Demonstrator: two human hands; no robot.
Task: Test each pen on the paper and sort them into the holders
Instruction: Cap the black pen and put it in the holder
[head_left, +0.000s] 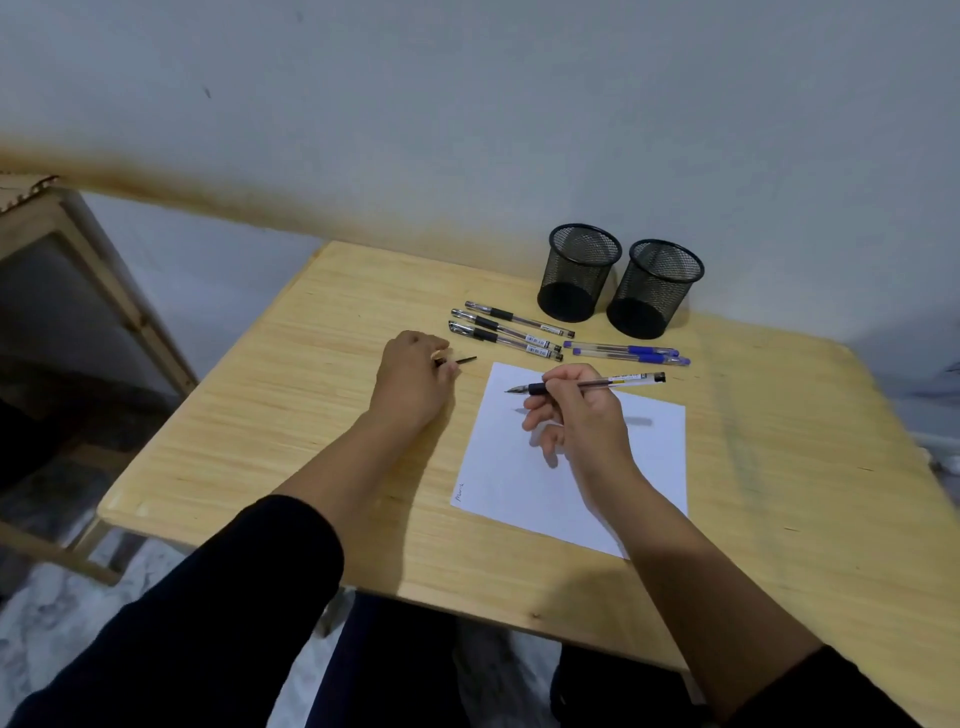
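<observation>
My right hand (579, 415) holds an uncapped black pen (613, 383) above the white paper (519, 467), tip pointing left, clear of the sheet. My left hand (413, 379) rests on the table left of the paper, its curled fingers holding the pen's black cap (465, 359), which sticks out to the right. Three capped black pens (511, 330) lie side by side beyond the left hand. Two blue pens (628, 353) lie to their right. Two black mesh holders (579, 273) (655, 288), both empty, stand at the back by the wall.
The wooden table (311, 415) stands against a grey wall. A small scribble (458, 492) marks the paper's near left corner. A wooden frame (78, 270) stands off to the left, beyond the table's edge.
</observation>
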